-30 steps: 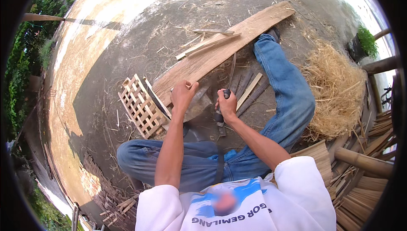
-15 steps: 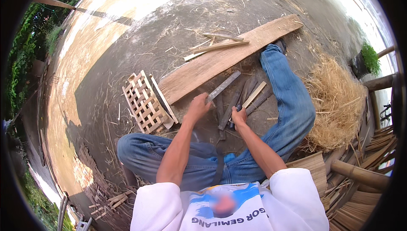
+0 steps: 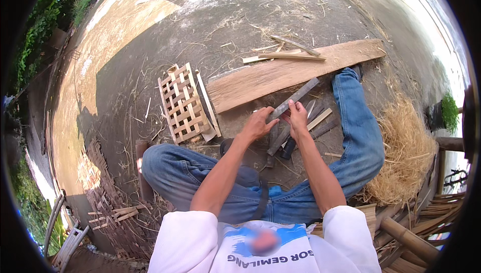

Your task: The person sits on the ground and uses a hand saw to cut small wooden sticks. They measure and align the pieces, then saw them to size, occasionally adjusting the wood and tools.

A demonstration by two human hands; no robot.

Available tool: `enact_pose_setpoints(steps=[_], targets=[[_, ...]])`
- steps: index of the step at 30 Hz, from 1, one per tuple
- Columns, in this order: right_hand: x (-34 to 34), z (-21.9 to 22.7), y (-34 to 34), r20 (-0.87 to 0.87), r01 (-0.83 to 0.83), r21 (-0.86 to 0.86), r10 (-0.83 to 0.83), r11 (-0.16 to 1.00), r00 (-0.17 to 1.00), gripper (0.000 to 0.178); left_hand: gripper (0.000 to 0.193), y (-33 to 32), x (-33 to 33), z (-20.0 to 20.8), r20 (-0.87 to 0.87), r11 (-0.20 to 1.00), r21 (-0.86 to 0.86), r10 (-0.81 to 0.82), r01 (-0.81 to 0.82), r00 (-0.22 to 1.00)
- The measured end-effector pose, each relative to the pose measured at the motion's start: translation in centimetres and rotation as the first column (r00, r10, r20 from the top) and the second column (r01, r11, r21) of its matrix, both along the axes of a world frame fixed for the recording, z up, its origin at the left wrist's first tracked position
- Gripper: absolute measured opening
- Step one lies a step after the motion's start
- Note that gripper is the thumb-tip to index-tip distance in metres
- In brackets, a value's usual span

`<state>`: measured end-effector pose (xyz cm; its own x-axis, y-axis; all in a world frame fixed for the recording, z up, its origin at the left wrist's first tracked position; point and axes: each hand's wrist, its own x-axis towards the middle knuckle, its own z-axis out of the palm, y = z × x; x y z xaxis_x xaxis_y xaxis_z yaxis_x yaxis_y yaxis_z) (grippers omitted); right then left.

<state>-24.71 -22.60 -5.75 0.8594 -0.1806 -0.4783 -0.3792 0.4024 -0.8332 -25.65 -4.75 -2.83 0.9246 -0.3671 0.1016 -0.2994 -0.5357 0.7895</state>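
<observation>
My left hand (image 3: pixel 259 124) is closed on the lower end of a flat grey strip (image 3: pixel 302 92), which slants up to the right. Thumb and fingers of my right hand (image 3: pixel 298 116) pinch the same strip a little farther along. Below the right hand, a black handle (image 3: pixel 288 148) lies among several dark slats (image 3: pixel 278 141) and a pale strip (image 3: pixel 319 118) on the ground between my legs. Left of my hands stands a woven lattice piece (image 3: pixel 181 103) of pale slats. What the strip is made of, I cannot tell.
Beyond my hands lies a long wooden plank (image 3: pixel 250 88), with several thin pale sticks (image 3: pixel 293 56) on it. A heap of straw-like shavings (image 3: pixel 403 147) sits beyond my right leg. Broken woven scraps (image 3: pixel 107 198) lie at the left, and bamboo poles (image 3: pixel 408 238) at the lower right.
My right hand has let go of the black handle, now on the ground, and has taken hold of the grey strip with my left. The view has shifted, moving the scene rightward.
</observation>
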Motion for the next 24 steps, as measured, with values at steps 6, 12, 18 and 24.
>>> enact_pose_setpoints(steps=[6, 12, 18, 24], targets=[[4.2, 2.4, 2.3, -0.006, -0.085, 0.026, 0.085, 0.996, 0.996, 0.019, 0.048, 2.5, 2.8, 3.9, -0.251, 0.935, -0.004, 0.342, -0.354, 0.905], [6.8, 4.8, 5.4, 0.054, -0.286, 0.218, 0.281, 0.933, 0.958, 0.027, 0.055, 3.4, 3.6, 3.6, -0.087, 0.958, 0.029, 0.287, -0.286, 0.954], [7.2, -1.1, 0.9, -0.166, 0.155, -0.226, -0.194, 0.962, 0.967, 0.046, 0.043, 5.2, 5.5, 4.5, -0.122, 0.834, 0.113, 0.552, -0.540, 0.825], [7.8, -3.2, -0.7, -0.188, 0.095, 0.259, -0.046, 0.961, 0.981, 0.063, 0.047, 10.4, 5.9, 1.1, 0.183, 0.619, 0.170, 0.745, -0.767, 0.642]])
